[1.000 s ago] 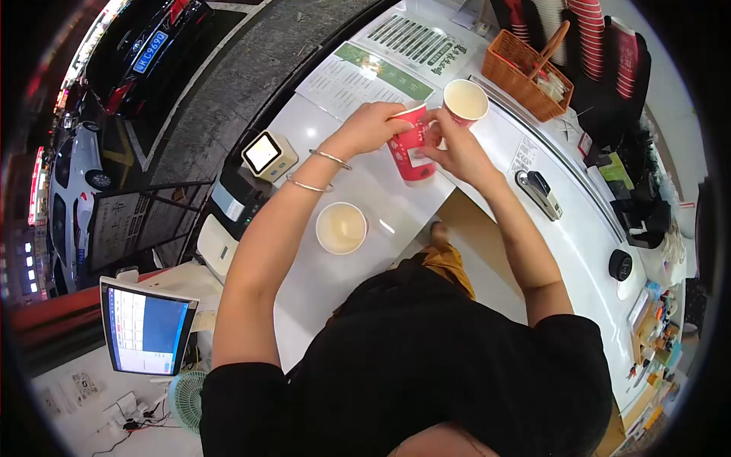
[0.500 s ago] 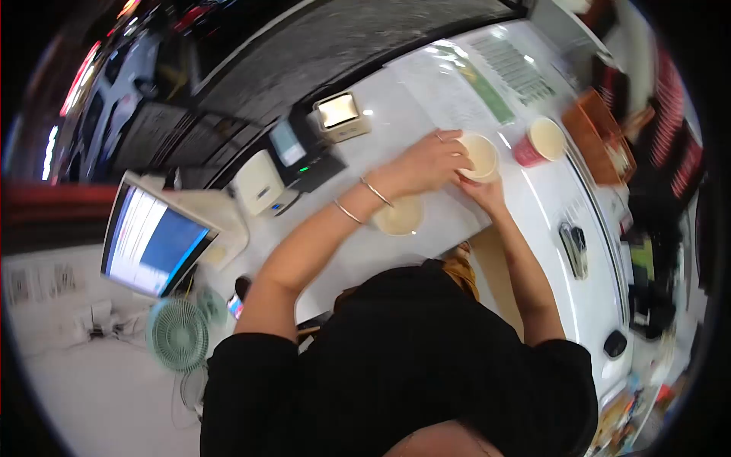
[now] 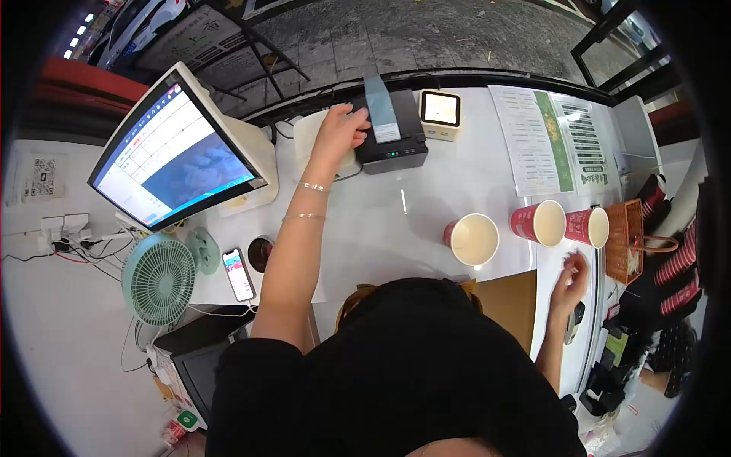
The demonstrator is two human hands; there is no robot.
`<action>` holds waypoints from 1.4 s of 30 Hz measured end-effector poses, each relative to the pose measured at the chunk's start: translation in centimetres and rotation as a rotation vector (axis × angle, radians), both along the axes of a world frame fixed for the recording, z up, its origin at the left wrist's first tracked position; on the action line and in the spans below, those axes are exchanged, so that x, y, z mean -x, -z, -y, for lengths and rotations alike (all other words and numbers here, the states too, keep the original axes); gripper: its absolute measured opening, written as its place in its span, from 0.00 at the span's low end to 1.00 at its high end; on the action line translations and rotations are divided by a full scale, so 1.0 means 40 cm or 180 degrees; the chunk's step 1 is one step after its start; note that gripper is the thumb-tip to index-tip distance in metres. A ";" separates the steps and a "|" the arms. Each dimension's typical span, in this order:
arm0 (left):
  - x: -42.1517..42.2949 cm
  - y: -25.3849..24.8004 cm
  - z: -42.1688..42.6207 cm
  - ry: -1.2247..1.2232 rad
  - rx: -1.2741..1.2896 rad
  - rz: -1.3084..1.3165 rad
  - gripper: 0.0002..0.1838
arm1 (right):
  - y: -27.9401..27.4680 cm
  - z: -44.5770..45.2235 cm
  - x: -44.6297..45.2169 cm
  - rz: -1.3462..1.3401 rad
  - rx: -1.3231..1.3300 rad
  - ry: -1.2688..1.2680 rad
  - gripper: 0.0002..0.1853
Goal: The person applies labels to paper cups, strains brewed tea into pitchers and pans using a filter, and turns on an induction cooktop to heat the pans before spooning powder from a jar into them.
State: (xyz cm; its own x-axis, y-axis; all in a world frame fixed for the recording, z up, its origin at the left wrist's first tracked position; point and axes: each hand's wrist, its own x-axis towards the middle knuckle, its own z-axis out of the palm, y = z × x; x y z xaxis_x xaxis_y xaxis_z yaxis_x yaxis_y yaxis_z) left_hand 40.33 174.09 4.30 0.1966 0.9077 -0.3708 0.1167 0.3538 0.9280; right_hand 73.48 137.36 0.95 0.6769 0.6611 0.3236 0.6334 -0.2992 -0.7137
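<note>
Hands parted between the receipt printer [image 3: 392,154] and three red paper cups, after both were together on one cup in the earlier frames.
The left hand [image 3: 339,135], with two bangles on its forearm, has moved to the printer's left side, above a white device [image 3: 306,142]; its fingers are loosely bent and hold nothing visible, and contact with the printer cannot be told. The right hand [image 3: 569,283], now well to the printer's right, is partly open and empty, near the right cup [image 3: 598,228]. All three cups now stand on the white counter [image 3: 365,251] to the printer's right: the left cup [image 3: 473,239] nearest it, then the middle cup [image 3: 548,223], then the right cup, just beside a wicker basket [image 3: 615,244].
</note>
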 end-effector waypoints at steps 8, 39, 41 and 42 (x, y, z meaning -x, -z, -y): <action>-0.054 -0.010 -0.067 0.0941 0.0177 -0.0406 0.39 | -0.186 -0.611 0.318 0.0673 -0.0373 -0.2846 0.13; -0.086 0.104 -0.079 0.0451 -0.1138 -0.1044 0.27 | -0.051 -0.751 0.422 0.1460 -0.0109 -0.2551 0.07; -0.082 0.069 -0.065 0.0446 -0.0545 -0.0594 0.28 | -0.047 -0.774 0.415 0.1444 -0.0186 -0.2421 0.08; -0.079 0.061 -0.060 0.0479 -0.0474 -0.0389 0.29 | -0.043 -0.779 0.409 0.1509 -0.0055 -0.2467 0.07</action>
State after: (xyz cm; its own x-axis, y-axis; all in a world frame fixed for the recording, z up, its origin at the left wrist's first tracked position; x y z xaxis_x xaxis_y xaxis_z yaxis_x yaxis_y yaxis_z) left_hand 43.49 176.49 1.85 0.2956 0.9180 -0.2643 0.2723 0.1842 0.9444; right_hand 57.11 168.53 2.67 -0.1623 0.8681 0.4691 0.8811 0.3415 -0.3273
